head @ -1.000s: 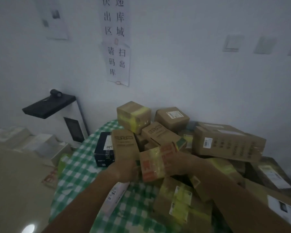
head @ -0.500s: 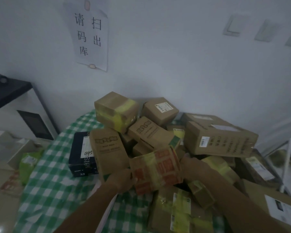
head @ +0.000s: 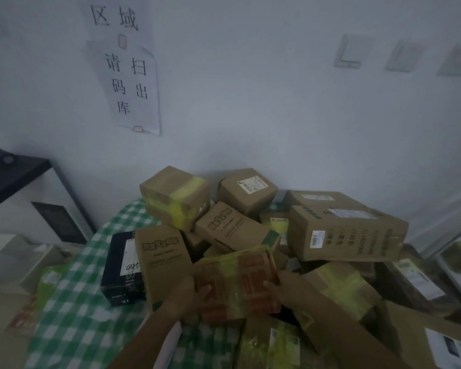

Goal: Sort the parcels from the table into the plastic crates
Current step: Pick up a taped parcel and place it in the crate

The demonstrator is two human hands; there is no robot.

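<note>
Since half a second ago the red-printed box (head: 237, 284) has been turned flatter, its broad face now shown upward, and it is still held above the pile. The box is gripped from both sides: the left hand (head: 189, 296) is clamped on its left edge, with fingertips (head: 205, 288) curled onto the top face, and the right hand (head: 282, 287) is clamped on its right edge, thumb laid on the face. Yellow tape is seen across the box.

The box is held at the near middle of the table (head: 72, 315), which is covered in green check cloth. Just left of the box an upright carton (head: 163, 262) is stood, and a black box (head: 123, 267) is placed left of that. Behind the box a tilted carton (head: 232, 227) is leaned, with a taped cube (head: 175, 197) and a labelled cube (head: 248, 191) farther back. To the right of the box a long carton (head: 346, 233) is laid on other parcels. A paper notice (head: 129, 75) is fixed to the wall above.
</note>
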